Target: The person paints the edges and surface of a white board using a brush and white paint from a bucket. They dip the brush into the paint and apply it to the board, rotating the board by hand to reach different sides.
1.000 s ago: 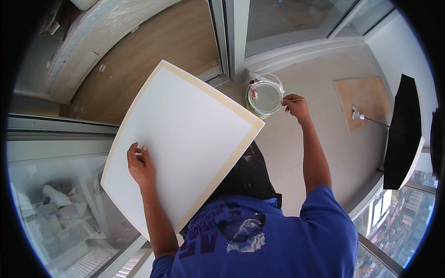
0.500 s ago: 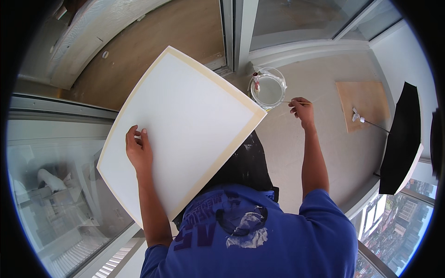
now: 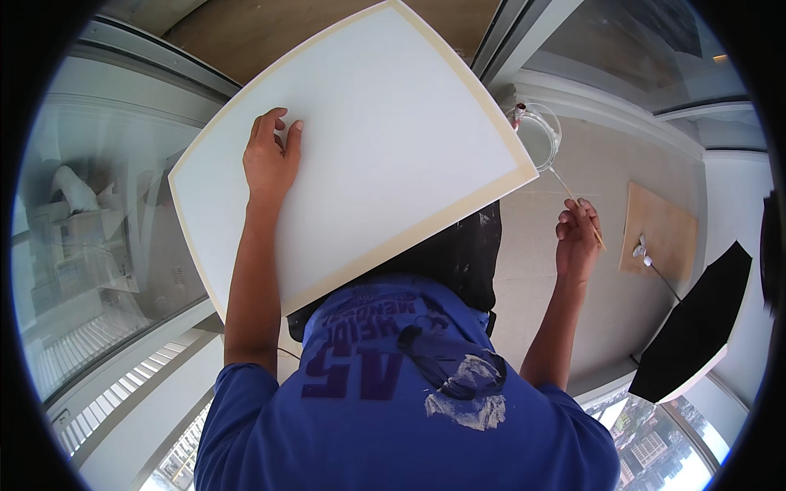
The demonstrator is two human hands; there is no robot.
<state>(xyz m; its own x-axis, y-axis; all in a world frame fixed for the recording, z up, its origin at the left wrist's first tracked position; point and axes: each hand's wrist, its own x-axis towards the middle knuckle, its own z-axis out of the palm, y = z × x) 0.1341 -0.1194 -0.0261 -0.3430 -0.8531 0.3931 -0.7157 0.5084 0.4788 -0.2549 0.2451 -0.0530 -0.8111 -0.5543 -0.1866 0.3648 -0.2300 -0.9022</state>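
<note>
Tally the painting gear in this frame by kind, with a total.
White primed canvas, under the left hand: 1
Thin brush, held in the right hand: 1
Clear tub of white paint: 1
Brown board on the floor: 1
Total: 4

Left hand (image 3: 270, 159) flat on white board (image 3: 385, 139); right hand (image 3: 577, 241) grips brush (image 3: 573, 200).
</note>
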